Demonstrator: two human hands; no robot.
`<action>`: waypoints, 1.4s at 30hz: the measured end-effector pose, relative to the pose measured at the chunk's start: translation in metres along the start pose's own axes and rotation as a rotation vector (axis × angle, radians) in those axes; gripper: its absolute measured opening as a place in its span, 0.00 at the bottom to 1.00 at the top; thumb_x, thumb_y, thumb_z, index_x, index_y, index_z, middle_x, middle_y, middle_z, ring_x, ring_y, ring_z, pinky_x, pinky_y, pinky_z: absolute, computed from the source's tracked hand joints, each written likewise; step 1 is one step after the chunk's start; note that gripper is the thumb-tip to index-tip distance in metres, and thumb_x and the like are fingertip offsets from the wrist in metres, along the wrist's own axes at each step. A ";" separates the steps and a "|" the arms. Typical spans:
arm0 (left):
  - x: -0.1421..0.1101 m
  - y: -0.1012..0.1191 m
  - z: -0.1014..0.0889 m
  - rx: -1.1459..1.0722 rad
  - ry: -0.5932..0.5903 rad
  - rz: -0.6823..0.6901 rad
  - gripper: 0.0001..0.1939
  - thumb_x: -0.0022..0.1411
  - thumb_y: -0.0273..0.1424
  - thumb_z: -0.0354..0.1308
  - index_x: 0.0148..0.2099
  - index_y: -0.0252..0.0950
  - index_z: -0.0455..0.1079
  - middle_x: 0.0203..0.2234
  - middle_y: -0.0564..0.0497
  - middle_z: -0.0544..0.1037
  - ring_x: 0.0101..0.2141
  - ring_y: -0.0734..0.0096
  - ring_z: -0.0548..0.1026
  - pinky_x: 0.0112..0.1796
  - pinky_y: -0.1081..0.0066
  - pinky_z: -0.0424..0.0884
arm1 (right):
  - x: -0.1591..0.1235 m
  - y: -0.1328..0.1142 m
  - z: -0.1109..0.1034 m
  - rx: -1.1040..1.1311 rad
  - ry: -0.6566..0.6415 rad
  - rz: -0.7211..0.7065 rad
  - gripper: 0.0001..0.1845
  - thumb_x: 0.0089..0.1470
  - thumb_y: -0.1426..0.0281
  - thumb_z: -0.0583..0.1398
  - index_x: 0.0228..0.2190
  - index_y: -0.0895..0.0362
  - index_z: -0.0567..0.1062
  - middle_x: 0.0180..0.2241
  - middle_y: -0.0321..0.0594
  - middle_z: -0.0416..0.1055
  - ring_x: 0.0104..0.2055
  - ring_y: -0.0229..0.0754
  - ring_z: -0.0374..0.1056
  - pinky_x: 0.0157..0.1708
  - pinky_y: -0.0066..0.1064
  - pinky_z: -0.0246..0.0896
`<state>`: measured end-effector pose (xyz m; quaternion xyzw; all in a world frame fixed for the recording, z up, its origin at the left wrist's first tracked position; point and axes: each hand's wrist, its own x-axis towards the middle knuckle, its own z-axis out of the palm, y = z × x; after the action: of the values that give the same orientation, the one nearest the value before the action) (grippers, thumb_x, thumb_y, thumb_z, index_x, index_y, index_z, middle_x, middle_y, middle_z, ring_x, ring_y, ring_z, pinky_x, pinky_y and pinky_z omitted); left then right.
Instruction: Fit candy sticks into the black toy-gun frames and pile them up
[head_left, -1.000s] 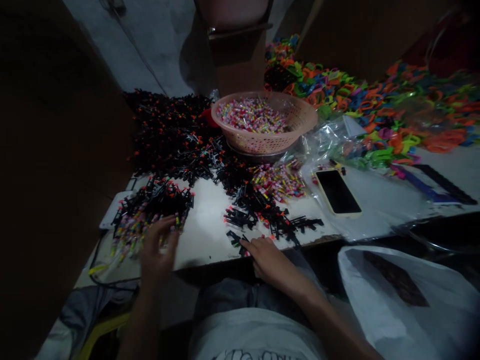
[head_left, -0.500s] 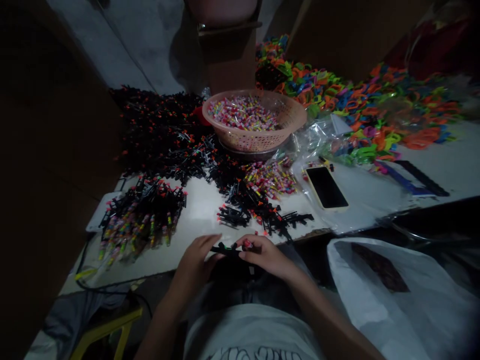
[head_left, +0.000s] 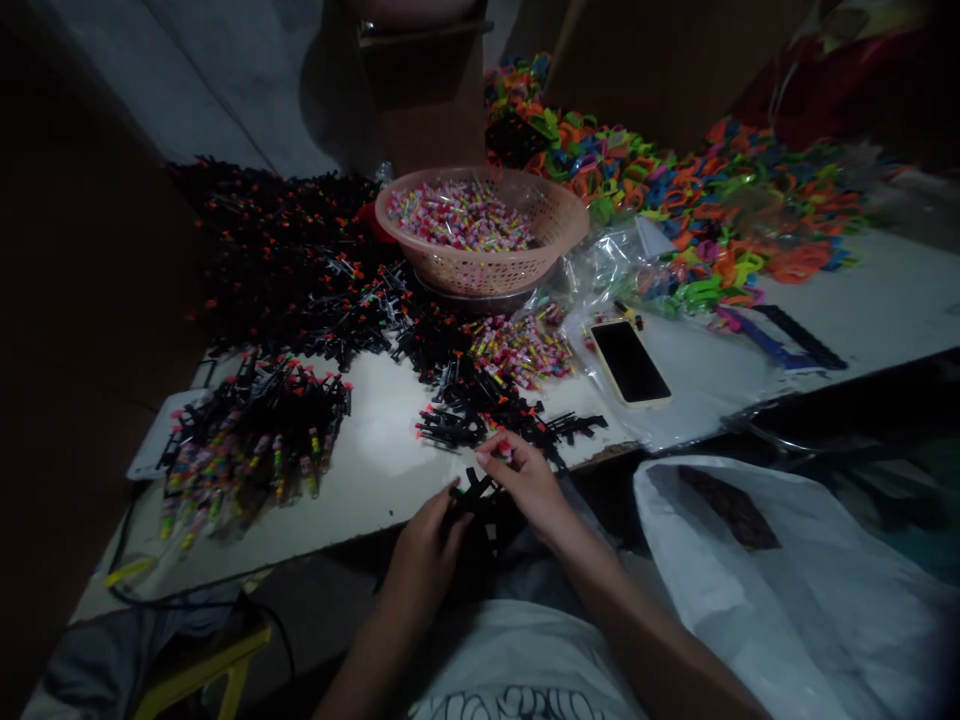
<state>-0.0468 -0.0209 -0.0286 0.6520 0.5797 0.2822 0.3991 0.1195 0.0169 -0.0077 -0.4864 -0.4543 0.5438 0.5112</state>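
Observation:
Just off the table's front edge, my left hand (head_left: 431, 535) is closed on a small black plastic toy gun (head_left: 474, 488), which is tilted. Above and right of it, my right hand (head_left: 529, 485) pinches a small pink-red piece (head_left: 506, 453), partly hidden by the fingers, possibly one of the candy tubes. Beyond my hands lies a small pile of black toy guns (head_left: 450, 427) with orange tips. Colourful candy tubes (head_left: 521, 350) are heaped behind that. At the left sits a pile of toy guns with candy tubes attached (head_left: 255, 430).
A pink basket (head_left: 487, 268) full of candy tubes stands at the back. Left of it spreads a big heap of black toy guns (head_left: 277, 250); bright plastic pieces (head_left: 675, 190) cover the back right. A phone (head_left: 630, 362) lies on clear plastic. A white sack (head_left: 795, 600) is at the lower right.
My right hand has come up and away from the toy gun with the pink-red piece. My left hand has moved right and lower, turning the gun. The whole view has shifted slightly.

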 end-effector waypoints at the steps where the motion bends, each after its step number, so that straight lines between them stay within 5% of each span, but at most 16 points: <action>1: -0.001 0.001 0.000 0.043 0.053 -0.005 0.15 0.58 0.34 0.55 0.48 0.38 0.66 0.38 0.45 0.77 0.39 0.60 0.75 0.41 0.62 0.68 | -0.001 0.000 0.001 0.006 0.017 0.012 0.14 0.48 0.56 0.62 0.29 0.55 0.71 0.28 0.33 0.66 0.31 0.37 0.60 0.32 0.27 0.55; 5: 0.001 0.007 -0.012 -0.017 0.141 -0.065 0.12 0.58 0.35 0.54 0.44 0.39 0.67 0.37 0.46 0.77 0.39 0.60 0.76 0.41 0.63 0.67 | -0.004 0.000 0.003 0.217 0.004 0.107 0.22 0.54 0.48 0.54 0.35 0.54 0.69 0.26 0.32 0.60 0.26 0.37 0.56 0.27 0.28 0.52; 8: 0.007 0.011 -0.020 -0.337 0.211 -0.180 0.14 0.57 0.42 0.56 0.40 0.37 0.70 0.36 0.47 0.77 0.37 0.65 0.74 0.41 0.68 0.67 | -0.007 0.002 0.006 0.334 -0.033 0.076 0.23 0.57 0.47 0.49 0.40 0.52 0.65 0.26 0.32 0.59 0.25 0.36 0.55 0.26 0.28 0.51; 12: 0.016 0.014 -0.019 -0.987 0.204 -0.463 0.19 0.44 0.40 0.68 0.38 0.35 0.74 0.29 0.53 0.75 0.28 0.76 0.71 0.33 0.75 0.67 | -0.013 0.011 0.013 0.147 -0.070 -0.033 0.16 0.60 0.53 0.51 0.41 0.52 0.61 0.30 0.33 0.62 0.31 0.38 0.60 0.33 0.30 0.55; 14: 0.019 0.017 -0.015 -1.132 0.191 -0.507 0.21 0.40 0.35 0.71 0.39 0.35 0.74 0.27 0.54 0.74 0.28 0.79 0.71 0.33 0.77 0.67 | -0.018 0.014 0.016 0.016 -0.097 -0.070 0.13 0.61 0.57 0.51 0.41 0.52 0.62 0.34 0.36 0.63 0.36 0.39 0.61 0.38 0.31 0.57; 28: 0.015 0.019 -0.009 -0.869 0.311 -0.420 0.23 0.35 0.36 0.72 0.36 0.32 0.76 0.26 0.51 0.78 0.29 0.71 0.74 0.37 0.70 0.68 | -0.025 0.012 0.023 -0.183 -0.064 -0.366 0.05 0.57 0.72 0.56 0.37 0.53 0.65 0.37 0.38 0.66 0.40 0.38 0.65 0.40 0.29 0.61; 42: 0.011 0.019 -0.008 -0.869 0.326 -0.412 0.22 0.36 0.35 0.72 0.36 0.33 0.76 0.27 0.51 0.79 0.30 0.72 0.74 0.39 0.70 0.68 | -0.025 0.008 0.022 -0.305 -0.049 -0.401 0.05 0.56 0.74 0.56 0.33 0.53 0.63 0.36 0.38 0.67 0.39 0.39 0.65 0.39 0.29 0.61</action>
<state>-0.0412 -0.0087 -0.0091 0.2453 0.5801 0.5110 0.5850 0.0966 -0.0086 -0.0113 -0.4450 -0.6306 0.3683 0.5184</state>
